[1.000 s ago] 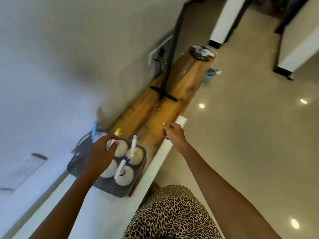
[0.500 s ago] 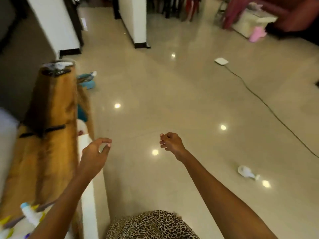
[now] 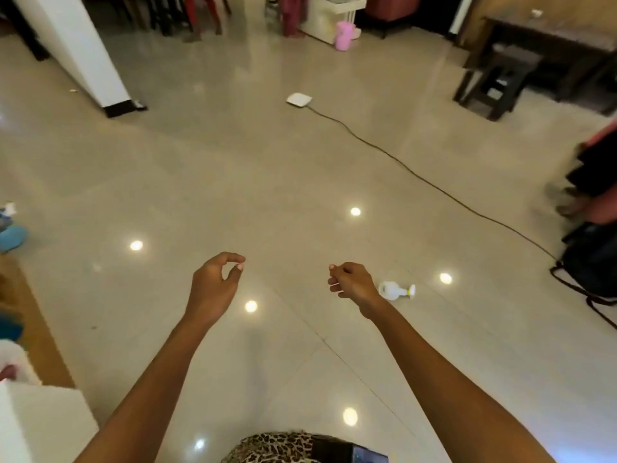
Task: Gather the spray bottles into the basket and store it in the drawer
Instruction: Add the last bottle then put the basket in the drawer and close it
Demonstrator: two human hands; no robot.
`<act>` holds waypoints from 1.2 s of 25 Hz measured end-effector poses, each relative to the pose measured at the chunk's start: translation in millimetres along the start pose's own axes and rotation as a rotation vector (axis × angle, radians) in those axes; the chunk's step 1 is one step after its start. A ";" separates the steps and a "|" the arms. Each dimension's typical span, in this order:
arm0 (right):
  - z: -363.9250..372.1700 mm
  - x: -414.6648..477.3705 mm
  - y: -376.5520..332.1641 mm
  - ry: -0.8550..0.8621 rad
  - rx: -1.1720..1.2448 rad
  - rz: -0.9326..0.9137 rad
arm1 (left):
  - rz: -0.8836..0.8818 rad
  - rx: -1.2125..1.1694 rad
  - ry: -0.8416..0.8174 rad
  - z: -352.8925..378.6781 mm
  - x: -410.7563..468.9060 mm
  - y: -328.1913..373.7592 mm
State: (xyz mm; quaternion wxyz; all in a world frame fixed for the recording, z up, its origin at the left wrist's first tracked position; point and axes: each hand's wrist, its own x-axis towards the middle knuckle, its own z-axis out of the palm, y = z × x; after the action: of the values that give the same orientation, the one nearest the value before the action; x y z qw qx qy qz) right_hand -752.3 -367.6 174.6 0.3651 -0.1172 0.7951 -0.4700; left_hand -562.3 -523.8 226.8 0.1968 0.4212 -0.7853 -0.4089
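Head view: both arms reach out over a glossy tiled floor (image 3: 267, 182). The left hand (image 3: 213, 289) holds nothing; its thumb and forefinger curl toward each other into a narrow ring, almost touching, so that grip is close to closed on air. The right hand (image 3: 350, 284) is loosely curled, fingers folded in, and also holds nothing. One spray bottle (image 3: 395, 290) lies on its side on the floor just beyond the right wrist, white body with a pale nozzle pointing right, apart from the hand.

Risks from here, as I judge them: the bottle is round and lies on slick tile, so a careless touch could send it rolling away. A dark cable (image 3: 430, 185) runs across the floor from a white box (image 3: 299, 99) toward the right side, and it could catch a foot on the way to the bottle. The bright ceiling reflections make the pale bottle easy to misjudge.

Hidden or unclear: neither the basket nor the drawer shows here. At the left edge only a strip of wooden worktop (image 3: 36, 332) and a white block (image 3: 40, 426) are visible, both cut off and blurred. The bottle's near end sits close behind the right wrist, and its nozzle colour is hard to make out. Furniture at the top is smeared by motion.
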 end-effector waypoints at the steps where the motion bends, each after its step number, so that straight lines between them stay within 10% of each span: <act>1: -15.5 5.3 3.8 0.025 0.016 0.016 | 0.016 0.000 -0.032 16.5 6.7 9.8; 18: -218.0 197.3 83.2 0.339 0.213 0.402 | 0.105 0.134 -0.627 345.6 207.6 113.4; 30: -232.9 458.0 353.8 0.330 0.061 0.676 | 0.068 0.455 -1.014 679.4 287.6 -61.0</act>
State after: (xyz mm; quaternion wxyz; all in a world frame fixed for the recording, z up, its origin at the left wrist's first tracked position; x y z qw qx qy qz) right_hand -1180.9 -268.1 -267.6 0.3701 0.2400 0.8225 -0.3591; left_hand -1139.1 -455.6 -232.2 -0.2887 0.1778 -0.8633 -0.3738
